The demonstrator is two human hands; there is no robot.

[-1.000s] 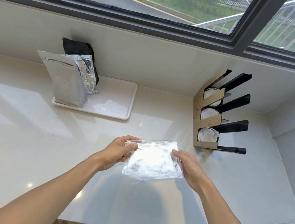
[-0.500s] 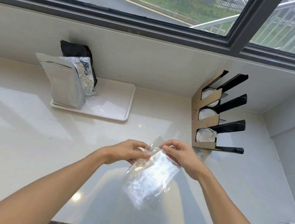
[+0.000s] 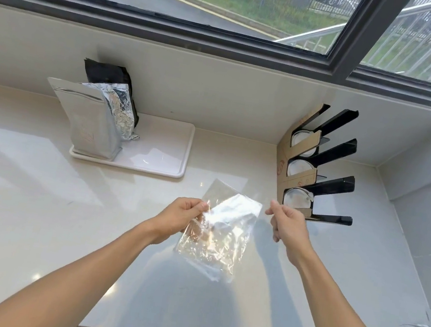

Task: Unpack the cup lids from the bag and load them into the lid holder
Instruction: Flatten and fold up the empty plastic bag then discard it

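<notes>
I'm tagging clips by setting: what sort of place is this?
Probably a café or drinks prep counter by a window: a lid holder with white cup lids, foil pouches on a tray, pale stone countertop.

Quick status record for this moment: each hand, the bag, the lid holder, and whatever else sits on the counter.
left hand: pinching the clear bag's upper left edge
right hand: beside the bag, fingers pinched; contact with the film unclear
clear bag: held above the counter, tilted
lid holder: against the right wall, white lids in its slots
tray: holds foil pouches
</notes>
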